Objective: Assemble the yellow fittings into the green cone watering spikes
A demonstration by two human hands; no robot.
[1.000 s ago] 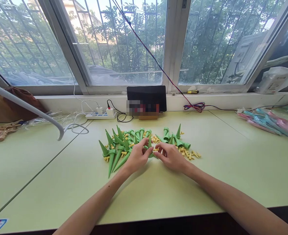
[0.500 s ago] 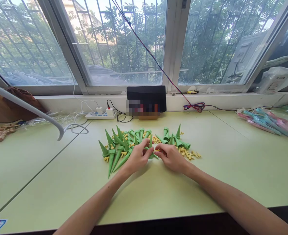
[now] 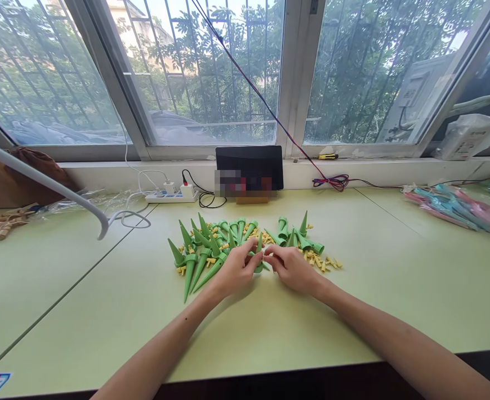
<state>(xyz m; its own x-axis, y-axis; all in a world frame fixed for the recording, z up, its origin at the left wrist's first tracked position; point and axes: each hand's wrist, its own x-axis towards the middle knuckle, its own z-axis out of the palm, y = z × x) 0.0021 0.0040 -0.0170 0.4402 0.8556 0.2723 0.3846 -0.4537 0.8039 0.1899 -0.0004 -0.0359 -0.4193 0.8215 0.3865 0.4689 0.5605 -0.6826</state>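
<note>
My left hand [image 3: 240, 265] is closed round a green plastic spike [image 3: 259, 242], its tip pointing up between the fingers. Close against its right side, my right hand [image 3: 289, 265] has its fingers pinched together at the spike; what they hold is mostly hidden, too small to make out. Left of the hands lies a pile of green spikes [image 3: 190, 272] with small yellow pieces among them. Behind and right of my right hand are more green spikes [image 3: 303, 240] and a scatter of small yellow pieces [image 3: 322, 262].
A black screen [image 3: 249, 166] stands against the sill, with a white power strip [image 3: 172, 196] to its left. A white curved tube [image 3: 53, 180] reaches in from the left. Bagged pink and blue items [image 3: 457, 208] lie far right, wooden pieces [image 3: 7, 223] far left.
The held green spike has shifted slightly right, and the yellow piece seen between the hands is now mostly hidden by the fingers. Both arms are almost still.
</note>
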